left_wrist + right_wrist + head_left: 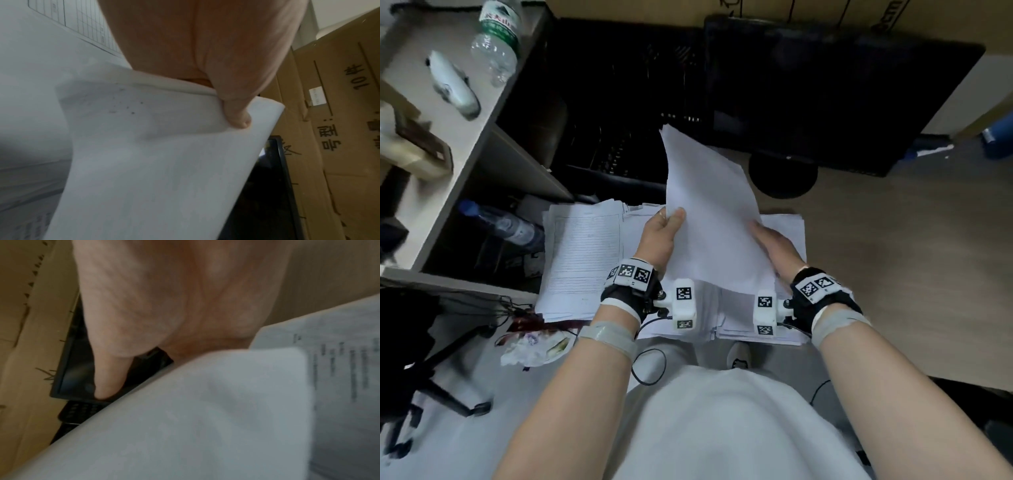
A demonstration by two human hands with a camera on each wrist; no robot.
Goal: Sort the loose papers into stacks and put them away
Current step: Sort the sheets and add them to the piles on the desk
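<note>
A bundle of white sheets (712,205) is lifted off the desk and tilted, its far corner pointing up toward the monitor. My left hand (673,216) pinches its left edge with the thumb on top; the left wrist view shows that thumb (236,113) pressing the sheets (154,162). My right hand (758,229) holds the right edge, its thumb (109,378) alongside the sheets (185,426) and its fingers hidden beneath. Below lie a stack topped by a lined form (582,253), a middle stack (705,308) and a right stack (791,226).
A black monitor (825,96) on a round foot stands just behind the papers, with a dark keyboard (619,147) to its left. A shelf unit (493,113) with water bottles is at the left. Cardboard boxes (339,113) stand behind. Crumpled rubbish (534,346) lies on the floor.
</note>
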